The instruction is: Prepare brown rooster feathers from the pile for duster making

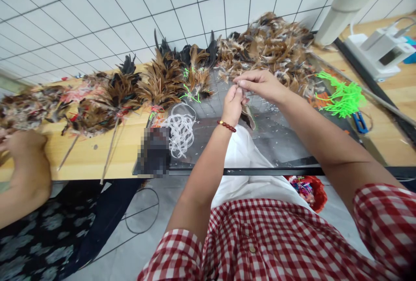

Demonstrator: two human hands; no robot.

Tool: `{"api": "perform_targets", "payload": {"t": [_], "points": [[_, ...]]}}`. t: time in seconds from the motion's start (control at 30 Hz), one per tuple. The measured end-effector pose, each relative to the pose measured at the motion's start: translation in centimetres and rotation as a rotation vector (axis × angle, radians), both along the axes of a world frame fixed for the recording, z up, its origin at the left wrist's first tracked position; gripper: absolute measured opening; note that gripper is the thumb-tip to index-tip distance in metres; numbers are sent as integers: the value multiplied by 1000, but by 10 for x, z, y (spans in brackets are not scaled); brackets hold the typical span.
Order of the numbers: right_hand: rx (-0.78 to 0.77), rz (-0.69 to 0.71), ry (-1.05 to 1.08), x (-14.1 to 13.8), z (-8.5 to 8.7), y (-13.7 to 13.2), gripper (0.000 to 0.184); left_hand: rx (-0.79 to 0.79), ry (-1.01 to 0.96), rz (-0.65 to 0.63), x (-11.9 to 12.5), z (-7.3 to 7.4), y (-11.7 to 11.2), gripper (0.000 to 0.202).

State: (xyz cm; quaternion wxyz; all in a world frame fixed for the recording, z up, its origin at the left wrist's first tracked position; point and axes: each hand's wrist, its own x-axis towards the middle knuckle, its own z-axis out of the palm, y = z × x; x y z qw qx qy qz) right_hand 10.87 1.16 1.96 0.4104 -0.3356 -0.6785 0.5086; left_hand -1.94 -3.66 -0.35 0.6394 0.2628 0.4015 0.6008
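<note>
My left hand [232, 102], with a red bead bracelet at the wrist, is closed in a pinch above the dark work mat [208, 133]. The fingertips of my right hand [261, 84] meet it, also pinched. What lies between the fingers is too small and covered to make out. Just below the hands shows a flat brownish piece [248, 119], perhaps a feather; whether a hand grips it is unclear. Behind them spreads a heap of loose brown feathers [269, 47]. A tangle of white ribbon [180, 133] lies to the left of my left hand.
Bundled brown and black feathers [162, 77] line the back left. Bright green strips [344, 96] and blue thread snips [360, 122] lie right. A white bottle [344, 12] and white charger [380, 51] stand behind. A co-worker's arm [29, 168] reaches in at left; a red bag [316, 194] is below.
</note>
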Motion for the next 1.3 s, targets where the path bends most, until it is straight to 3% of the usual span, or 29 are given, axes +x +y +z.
{"api": "perform_targets", "payload": {"t": [0.13,0.4,0.6,0.77,0.87,0.97,1.07,1.17,1.3], "points": [[3,-19,36,-3,-4,1,51,27,15,-27,1,0,-1,26],[-3,-76,80,-6,-3,-1,45,40,14,65,2,1,0,29],[-96,-127,128,-8,-4,-3,38,114,81,-6,3,-1,-2,31],[-132,-135,103,-6,-8,-1,43,96,94,-84,2,2,-2,32],[-31,-178,-1,-4,-7,-2,43,39,57,-79,2,3,-3,32],[218,-214,-184,-1,1,-4,46,5,12,-61,2,4,-3,30],[397,-127,-327,4,6,-3,47,2,-24,-56,2,4,-4,27],[460,-65,-291,6,0,2,52,-19,-73,-54,3,5,-4,24],[510,-81,-184,5,-12,10,53,-19,-97,-57,5,4,-4,23]]}}
